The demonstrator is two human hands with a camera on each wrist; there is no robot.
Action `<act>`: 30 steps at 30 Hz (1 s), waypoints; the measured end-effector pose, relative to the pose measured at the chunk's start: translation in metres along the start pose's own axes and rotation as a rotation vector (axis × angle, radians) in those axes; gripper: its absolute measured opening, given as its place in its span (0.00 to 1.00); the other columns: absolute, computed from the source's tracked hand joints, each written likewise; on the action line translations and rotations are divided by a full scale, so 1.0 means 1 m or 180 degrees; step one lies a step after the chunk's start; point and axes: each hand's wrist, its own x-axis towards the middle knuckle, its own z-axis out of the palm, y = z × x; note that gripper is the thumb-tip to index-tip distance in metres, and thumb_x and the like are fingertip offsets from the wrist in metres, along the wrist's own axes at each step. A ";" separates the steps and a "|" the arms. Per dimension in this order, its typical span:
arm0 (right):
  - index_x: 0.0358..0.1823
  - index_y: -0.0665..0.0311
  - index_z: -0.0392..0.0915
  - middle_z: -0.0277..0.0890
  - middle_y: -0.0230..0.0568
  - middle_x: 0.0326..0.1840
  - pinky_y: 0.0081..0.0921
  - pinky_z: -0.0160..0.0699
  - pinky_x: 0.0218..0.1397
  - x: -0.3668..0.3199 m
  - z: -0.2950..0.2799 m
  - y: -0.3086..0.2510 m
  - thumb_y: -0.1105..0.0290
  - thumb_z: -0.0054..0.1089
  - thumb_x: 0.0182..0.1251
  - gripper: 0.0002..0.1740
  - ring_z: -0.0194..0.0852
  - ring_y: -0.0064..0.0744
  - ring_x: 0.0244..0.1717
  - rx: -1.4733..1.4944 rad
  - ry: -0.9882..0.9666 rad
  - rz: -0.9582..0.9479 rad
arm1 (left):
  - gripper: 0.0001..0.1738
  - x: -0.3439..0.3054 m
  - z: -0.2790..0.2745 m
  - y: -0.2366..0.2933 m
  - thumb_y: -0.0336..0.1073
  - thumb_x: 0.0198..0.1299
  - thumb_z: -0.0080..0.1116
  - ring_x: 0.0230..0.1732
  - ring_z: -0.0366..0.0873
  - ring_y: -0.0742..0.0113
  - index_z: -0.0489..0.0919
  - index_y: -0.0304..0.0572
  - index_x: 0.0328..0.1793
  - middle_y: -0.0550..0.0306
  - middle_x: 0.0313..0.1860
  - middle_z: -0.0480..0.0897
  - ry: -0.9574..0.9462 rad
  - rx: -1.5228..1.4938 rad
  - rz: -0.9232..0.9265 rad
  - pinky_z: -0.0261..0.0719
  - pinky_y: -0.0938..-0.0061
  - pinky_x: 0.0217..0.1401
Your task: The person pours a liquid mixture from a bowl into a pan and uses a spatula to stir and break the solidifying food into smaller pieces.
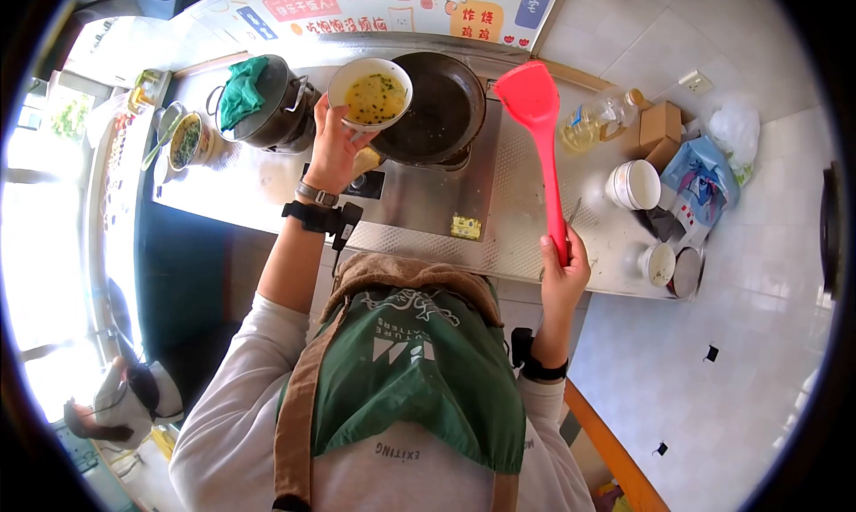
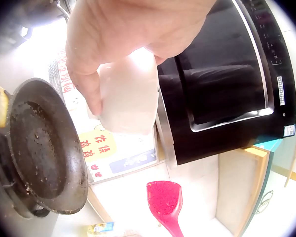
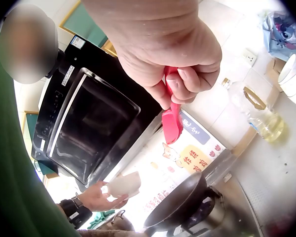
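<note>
Head: a bowl [image 1: 343, 77] of egg mixture [image 1: 375, 100] is held by the left hand [image 1: 333, 153] at the left rim of the frying pan [image 1: 439, 106] — the nearer hand. Left wrist: the bowl is clasped by bent fingers. Right wrist: the red spatula [image 3: 172, 127] is gripped by the right hand [image 3: 190, 61].

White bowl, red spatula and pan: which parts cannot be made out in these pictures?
Left wrist: inside of white bowl, hidden by its wall.
Left wrist: lower handle of red spatula, cut off at bottom edge.
Right wrist: spatula's handle end, hidden by right hand.
Head: part of pan, hidden by bowl.
</note>
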 end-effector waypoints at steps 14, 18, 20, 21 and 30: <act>0.56 0.69 0.77 0.80 0.34 0.40 0.16 0.72 0.43 -0.001 -0.013 0.013 0.70 0.65 0.64 0.19 0.72 0.18 0.36 -0.0048 0.0073 -0.0005 | 0.34 0.030 -0.003 -0.036 0.36 0.67 0.55 0.59 0.74 0.58 0.49 0.58 0.72 0.50 0.59 0.72 0.0154 0.0283 -0.0200 0.77 0.55 0.56; 0.56 0.69 0.77 0.80 0.34 0.39 0.16 0.72 0.42 -0.002 -0.016 0.014 0.70 0.65 0.65 0.20 0.72 0.17 0.37 -0.0058 0.0088 0.0076 | 0.34 0.037 -0.002 -0.043 0.35 0.66 0.56 0.58 0.75 0.59 0.49 0.60 0.71 0.50 0.59 0.73 0.0235 0.0437 -0.0306 0.78 0.58 0.54; 0.56 0.69 0.77 0.79 0.34 0.39 0.16 0.72 0.42 -0.003 -0.016 0.014 0.69 0.66 0.65 0.20 0.71 0.17 0.37 -0.0092 0.0128 0.0091 | 0.35 0.040 -0.002 -0.047 0.35 0.66 0.57 0.59 0.75 0.59 0.49 0.60 0.71 0.50 0.58 0.74 0.0252 0.0436 -0.0310 0.78 0.58 0.54; 0.56 0.69 0.77 0.79 0.34 0.39 0.16 0.72 0.42 -0.003 -0.016 0.015 0.69 0.66 0.65 0.20 0.71 0.17 0.37 -0.0088 0.0130 0.0097 | 0.35 0.041 -0.003 -0.048 0.35 0.65 0.57 0.59 0.75 0.59 0.49 0.59 0.71 0.50 0.58 0.75 0.0272 0.0437 -0.0311 0.78 0.57 0.54; 0.56 0.70 0.77 0.79 0.34 0.40 0.16 0.72 0.43 -0.002 -0.017 0.018 0.69 0.66 0.64 0.21 0.71 0.17 0.37 -0.0079 0.0149 -0.0020 | 0.36 0.058 -0.012 -0.064 0.33 0.65 0.58 0.56 0.77 0.58 0.50 0.59 0.72 0.51 0.55 0.78 0.0442 0.0789 -0.0303 0.75 0.54 0.55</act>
